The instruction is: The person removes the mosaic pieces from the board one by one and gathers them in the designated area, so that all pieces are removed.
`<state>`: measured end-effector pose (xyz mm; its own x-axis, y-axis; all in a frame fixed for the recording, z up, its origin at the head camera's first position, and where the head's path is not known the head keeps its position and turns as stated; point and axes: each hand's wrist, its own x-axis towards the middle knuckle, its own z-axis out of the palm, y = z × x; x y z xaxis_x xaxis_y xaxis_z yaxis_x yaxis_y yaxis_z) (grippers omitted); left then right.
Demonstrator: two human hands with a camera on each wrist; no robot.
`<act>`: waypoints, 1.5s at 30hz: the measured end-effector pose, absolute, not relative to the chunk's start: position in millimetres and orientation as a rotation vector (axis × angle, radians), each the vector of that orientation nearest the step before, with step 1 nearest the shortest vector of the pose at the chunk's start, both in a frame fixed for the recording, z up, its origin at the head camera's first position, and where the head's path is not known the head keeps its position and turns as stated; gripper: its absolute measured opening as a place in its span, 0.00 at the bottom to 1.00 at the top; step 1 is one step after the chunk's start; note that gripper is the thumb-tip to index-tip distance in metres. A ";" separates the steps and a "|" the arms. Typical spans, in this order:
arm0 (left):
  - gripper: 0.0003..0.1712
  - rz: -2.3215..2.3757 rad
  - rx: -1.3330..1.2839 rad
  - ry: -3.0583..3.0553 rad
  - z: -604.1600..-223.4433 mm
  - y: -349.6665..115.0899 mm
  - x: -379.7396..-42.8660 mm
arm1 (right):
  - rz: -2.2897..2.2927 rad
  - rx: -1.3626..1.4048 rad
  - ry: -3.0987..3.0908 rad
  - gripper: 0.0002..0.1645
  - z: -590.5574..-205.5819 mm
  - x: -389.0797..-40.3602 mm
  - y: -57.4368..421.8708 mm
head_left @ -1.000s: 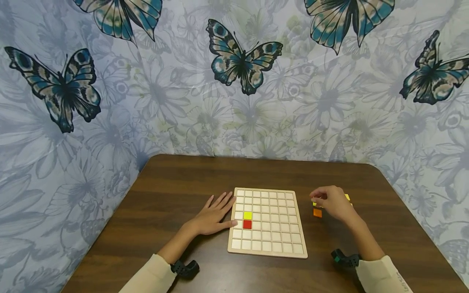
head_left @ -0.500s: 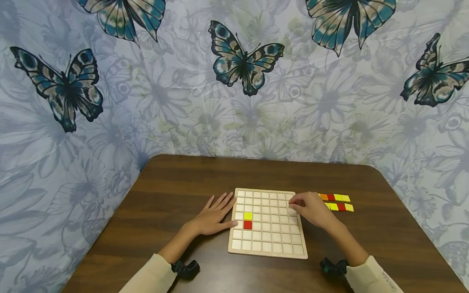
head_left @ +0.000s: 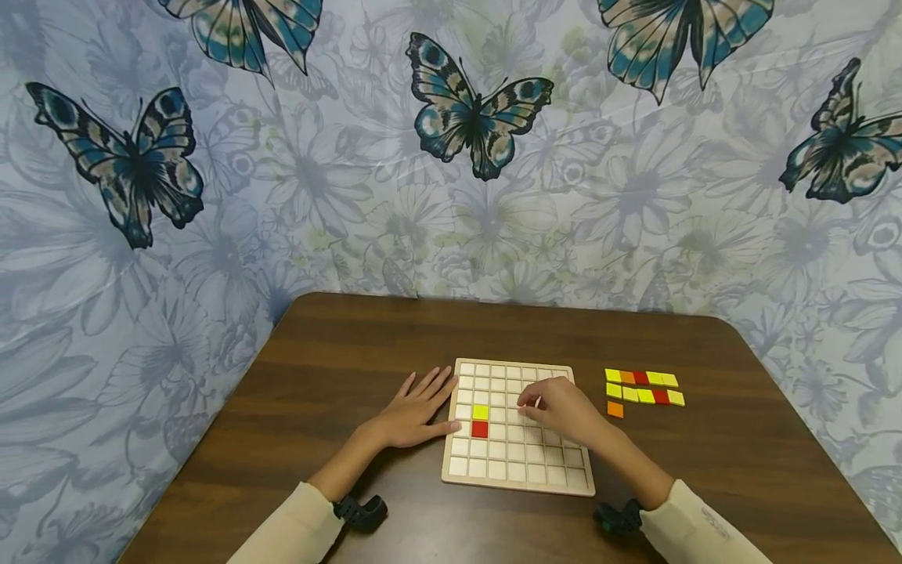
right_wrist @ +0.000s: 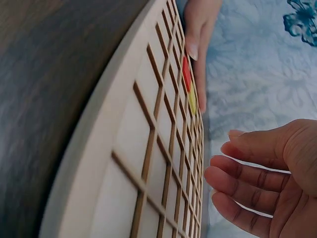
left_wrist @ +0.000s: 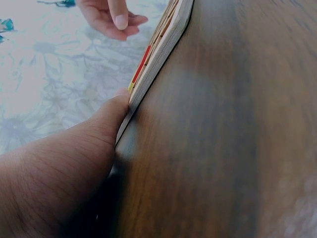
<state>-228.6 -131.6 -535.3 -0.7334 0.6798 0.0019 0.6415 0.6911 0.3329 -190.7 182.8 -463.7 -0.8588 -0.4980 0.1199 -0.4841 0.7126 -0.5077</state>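
The left hand (head_left: 405, 421) lies flat with fingers spread at the left side of a square-celled wooden board (head_left: 517, 489); its thumb rests on the frame. On the board, a yellow tile (head_left: 480, 412) sits directly above a red tile (head_left: 479, 429). Over the board's right-centre cells hovers the right hand (head_left: 560, 409), fingers bent, thumb and index tips brought close together. In the right wrist view, the right hand (right_wrist: 267, 183) has its other fingers loosely curved beside the board; I cannot tell whether a small tile is between thumb and index.
Right of the board lie two rows of small square tiles, yellow ones (head_left: 630, 394) mixed with red (head_left: 661, 397) and orange. A single orange tile (head_left: 615, 410) lies below them. The brown table (head_left: 366, 337) meets a butterfly-patterned cloth backdrop (head_left: 338, 196) at its far edge.
The right hand has moved left from the loose tiles to above the board, uncovering those tiles. The left hand has stayed at the board's left edge.
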 end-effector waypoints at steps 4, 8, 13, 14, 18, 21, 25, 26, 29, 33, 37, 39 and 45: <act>0.51 0.482 1.093 2.773 -531.2 -130.7 -227.5 | -0.857 -0.861 2.873 0.04 -466.4 -194.1 170.5; 0.51 0.501 1.093 2.769 -527.5 -130.2 -226.2 | -0.876 -0.896 2.859 0.03 -468.2 -198.9 159.2; 0.51 0.497 1.078 2.773 -530.8 -130.5 -227.2 | -0.859 -0.892 2.845 0.03 -471.0 -204.8 146.6; 0.51 0.494 1.072 2.773 -531.7 -130.6 -227.4 | -0.853 -0.893 2.843 0.03 -471.8 -205.7 144.6; 0.51 0.492 1.065 2.765 -529.1 -131.1 -226.4 | -0.837 -0.896 2.836 0.03 -473.6 -208.6 137.8; 0.51 0.492 1.066 2.753 -522.2 -130.9 -223.8 | -0.829 -0.875 2.835 0.03 -475.6 -210.6 134.5; 0.50 0.479 1.074 2.753 -517.8 -130.1 -222.8 | -0.820 -0.852 2.836 0.03 -479.8 -213.4 132.3; 0.49 0.472 1.076 2.754 -517.8 -130.0 -222.9 | -0.819 -0.851 2.833 0.03 -480.7 -213.8 131.8; 0.49 0.460 1.080 2.760 -518.4 -129.9 -223.5 | -0.816 -0.857 2.826 0.03 -481.3 -214.7 130.3; 0.50 0.455 1.076 2.762 -519.1 -129.8 -224.6 | -0.823 -0.854 2.831 0.03 -479.6 -214.6 128.8; 0.50 0.454 1.073 2.763 -520.3 -130.0 -225.6 | -0.824 -0.846 2.840 0.03 -479.3 -214.7 127.8; 0.50 0.453 1.072 2.763 -520.5 -130.2 -225.7 | -0.826 -0.847 2.839 0.03 -479.6 -215.0 127.3; 0.51 0.445 1.060 2.762 -524.0 -129.3 -224.5 | -0.833 -0.828 2.821 0.04 -481.4 -214.1 125.7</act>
<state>-224.5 -129.3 -524.0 -0.7391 0.6727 -0.0337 0.6281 0.7065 0.3261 -214.1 125.7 -481.4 -0.8497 -0.5228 0.0681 -0.4760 0.7051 -0.5257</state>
